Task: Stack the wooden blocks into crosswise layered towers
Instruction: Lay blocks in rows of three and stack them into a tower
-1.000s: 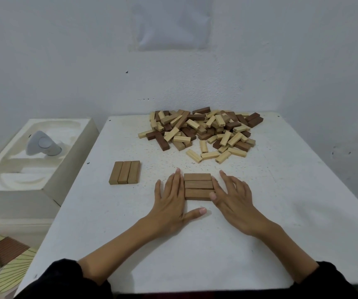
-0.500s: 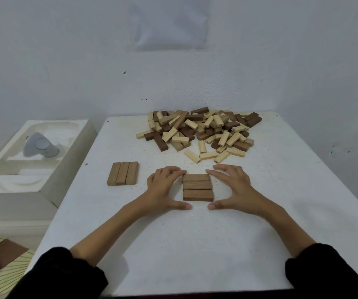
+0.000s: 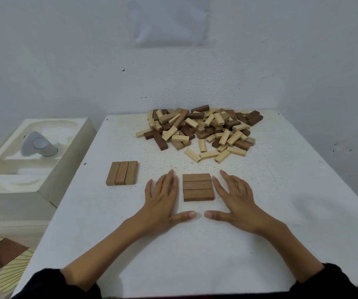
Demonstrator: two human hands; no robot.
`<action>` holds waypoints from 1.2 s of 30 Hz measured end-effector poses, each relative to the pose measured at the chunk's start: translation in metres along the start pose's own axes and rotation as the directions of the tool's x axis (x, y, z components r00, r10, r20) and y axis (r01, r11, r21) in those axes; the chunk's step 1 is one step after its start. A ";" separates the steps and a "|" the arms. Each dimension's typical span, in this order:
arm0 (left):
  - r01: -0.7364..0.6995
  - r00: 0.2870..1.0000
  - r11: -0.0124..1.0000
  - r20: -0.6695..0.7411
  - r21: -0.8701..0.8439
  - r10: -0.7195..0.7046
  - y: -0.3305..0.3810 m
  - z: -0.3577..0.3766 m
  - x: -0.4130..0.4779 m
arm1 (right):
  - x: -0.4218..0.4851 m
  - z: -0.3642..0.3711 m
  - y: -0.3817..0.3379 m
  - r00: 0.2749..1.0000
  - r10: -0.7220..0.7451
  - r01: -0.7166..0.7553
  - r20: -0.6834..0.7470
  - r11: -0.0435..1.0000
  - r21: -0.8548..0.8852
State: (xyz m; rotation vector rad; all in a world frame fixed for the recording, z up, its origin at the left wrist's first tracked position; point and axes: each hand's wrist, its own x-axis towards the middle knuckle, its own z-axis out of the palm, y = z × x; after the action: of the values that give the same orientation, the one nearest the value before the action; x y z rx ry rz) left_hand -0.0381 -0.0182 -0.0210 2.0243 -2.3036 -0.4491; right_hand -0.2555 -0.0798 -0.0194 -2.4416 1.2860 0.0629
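Fingers (image 3: 167, 181) straight, left hand (image 3: 162, 200) and right hand (image 3: 236, 200) flank the block layer (image 3: 198, 187).

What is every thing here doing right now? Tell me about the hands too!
left hand, open, flat on the table, left of the middle row.
right hand, open, flat, right of that row.
middle row, three blocks side by side, one layer.
left row, three blocks side by side, one layer, untouched.
block pile, loose, jumbled, unstacked.
grey object, lying in the white tray.
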 end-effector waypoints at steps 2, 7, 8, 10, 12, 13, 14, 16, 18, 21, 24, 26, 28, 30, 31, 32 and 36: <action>-0.005 1.000 1.000 -0.002 -0.009 0.005 0.006 0.002 -0.003 | -0.001 0.003 -0.005 1.000 0.004 -0.004 -0.006 1.000 -0.010; -0.013 1.000 1.000 -0.008 -0.022 0.012 0.015 0.002 0.002 | 0.001 0.006 -0.010 1.000 -0.012 0.010 -0.025 0.999 -0.043; -0.012 1.000 1.000 -0.010 -0.020 0.011 0.016 0.001 0.003 | 0.001 0.007 -0.010 1.000 -0.010 0.009 -0.028 0.999 -0.052; -0.002 1.000 1.000 -0.009 -0.007 0.002 0.016 0.001 0.003 | 0.001 0.006 -0.010 1.000 -0.007 0.005 -0.027 0.998 -0.065; 0.008 1.000 1.000 -0.015 0.006 -0.007 0.012 0.000 0.003 | 0.002 0.003 -0.007 0.999 -0.004 0.003 -0.035 0.999 -0.034; 0.009 1.000 1.000 -0.027 0.008 -0.009 0.009 0.000 0.003 | 0.003 0.000 -0.006 0.999 -0.001 0.001 -0.043 1.000 0.005; 0.007 0.999 1.000 -0.044 -0.001 -0.007 0.004 -0.002 0.005 | 0.003 -0.003 -0.003 0.998 -0.001 0.004 -0.056 0.999 0.054; -0.012 0.997 0.998 -0.075 -0.066 0.007 -0.004 -0.007 0.009 | 0.006 -0.012 0.003 0.996 -0.013 0.027 -0.094 0.987 0.158; -0.046 0.994 0.986 -0.102 -0.158 0.030 -0.010 -0.014 0.015 | 0.010 -0.019 0.010 0.991 -0.032 0.063 -0.132 0.970 0.236; -0.092 0.988 0.950 -0.145 -0.298 0.050 -0.016 -0.019 0.024 | 0.019 -0.023 0.014 0.988 -0.044 0.084 -0.149 0.958 0.274; -0.123 0.983 0.929 -0.171 -0.350 0.065 -0.020 -0.016 0.029 | 0.026 -0.021 0.014 0.984 -0.058 0.100 -0.166 0.960 0.260; -0.141 0.981 0.922 -0.178 -0.359 0.081 -0.021 -0.015 0.029 | 0.028 -0.019 0.015 0.981 -0.069 0.113 -0.181 0.962 0.249; -0.154 0.977 0.918 -0.192 -0.365 0.088 -0.022 -0.014 0.030 | 0.029 -0.018 0.015 0.976 -0.080 0.130 -0.202 0.959 0.251; -0.167 0.975 0.920 -0.201 -0.356 0.099 -0.022 -0.016 0.031 | 0.030 -0.018 0.015 0.972 -0.093 0.149 -0.217 0.954 0.258; -0.173 0.974 0.922 -0.202 -0.347 0.107 -0.023 -0.017 0.032 | 0.031 -0.018 0.015 0.969 -0.098 0.158 -0.225 0.951 0.265; -0.180 0.972 0.924 -0.204 -0.338 0.114 -0.024 -0.020 0.033 | 0.031 -0.018 0.014 0.967 -0.104 0.167 -0.232 0.948 0.272; -0.209 0.964 0.929 -0.222 -0.305 0.144 -0.036 -0.037 0.033 | 0.036 -0.023 0.003 0.948 -0.126 0.215 -0.293 0.931 0.295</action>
State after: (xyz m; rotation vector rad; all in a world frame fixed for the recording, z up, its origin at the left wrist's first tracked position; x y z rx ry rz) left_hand -0.0006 -0.0612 0.0002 1.6129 -2.1057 -0.5496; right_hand -0.2396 -0.1176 -0.0068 -2.3146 1.0760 -0.5063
